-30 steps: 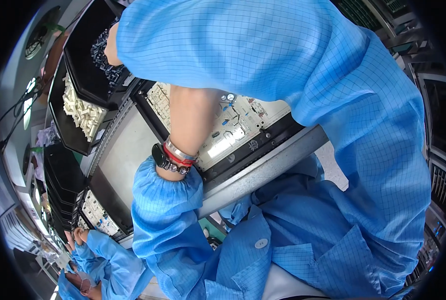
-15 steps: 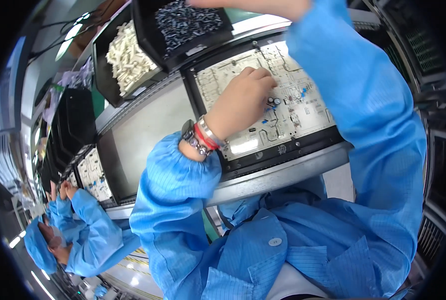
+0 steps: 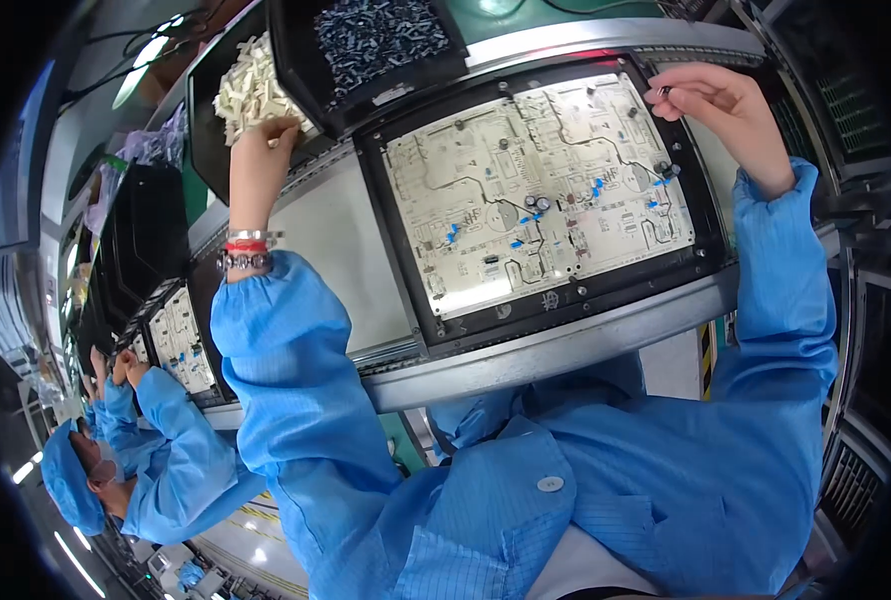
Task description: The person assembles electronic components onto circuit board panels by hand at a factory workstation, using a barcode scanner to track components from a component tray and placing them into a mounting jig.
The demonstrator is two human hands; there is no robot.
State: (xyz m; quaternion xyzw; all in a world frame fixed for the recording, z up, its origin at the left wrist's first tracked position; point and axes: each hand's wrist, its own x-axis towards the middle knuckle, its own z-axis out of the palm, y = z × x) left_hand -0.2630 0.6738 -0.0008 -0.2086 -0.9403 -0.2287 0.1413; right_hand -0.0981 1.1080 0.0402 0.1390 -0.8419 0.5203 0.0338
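left hand moved to white parts, right hand away from dark parts

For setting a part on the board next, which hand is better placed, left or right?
Right, probably: the right hand pinches a dark part beside the upper right corner of the board. The left hand is at the white parts, off the board's left side; whether it holds one is unclear.
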